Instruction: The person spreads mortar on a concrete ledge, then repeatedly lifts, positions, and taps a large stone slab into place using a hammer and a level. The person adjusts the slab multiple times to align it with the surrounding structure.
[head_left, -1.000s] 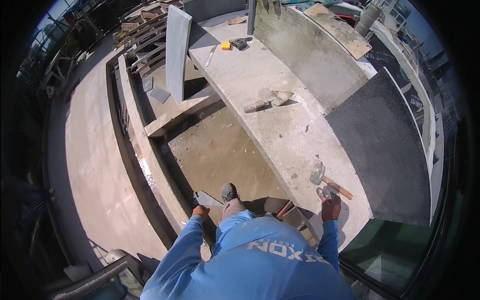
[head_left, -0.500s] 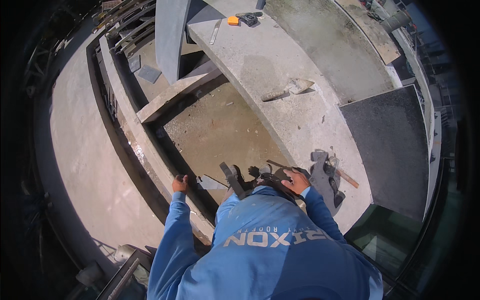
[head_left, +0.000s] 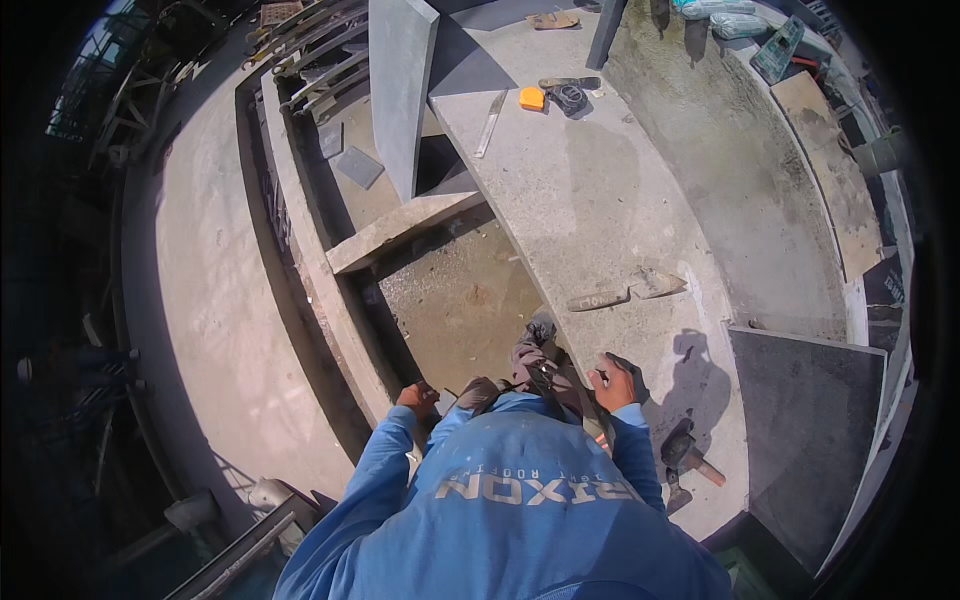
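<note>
My left hand (head_left: 418, 398) is beside the narrow concrete wall, fingers curled; what is inside them, if anything, is hidden. My right hand (head_left: 617, 384) hovers at the edge of the broad concrete ledge (head_left: 600, 220), thumb and fingers apart, with nothing visible in it. Ahead of it on the ledge lies a pointed trowel (head_left: 657, 284) with a worn handle. Nearer me, to the right, rests a mallet-like tool (head_left: 684, 452) with a brown handle. My legs (head_left: 540, 365) are down in the recess between wall and ledge.
A grey stone slab (head_left: 402, 95) stands upright ahead; a dark slab (head_left: 812, 435) lies at right. Farther along the ledge are a metal strip (head_left: 489, 125), a yellow tape measure (head_left: 531, 98), a black one (head_left: 568, 99) and a scraper (head_left: 585, 82). A concrete cross-wall (head_left: 405, 230) spans the recess.
I have moved forward along the recess, so the trowel and ledge tools appear nearer. My feet have shifted in a step. Both hands have travelled forward with my body.
</note>
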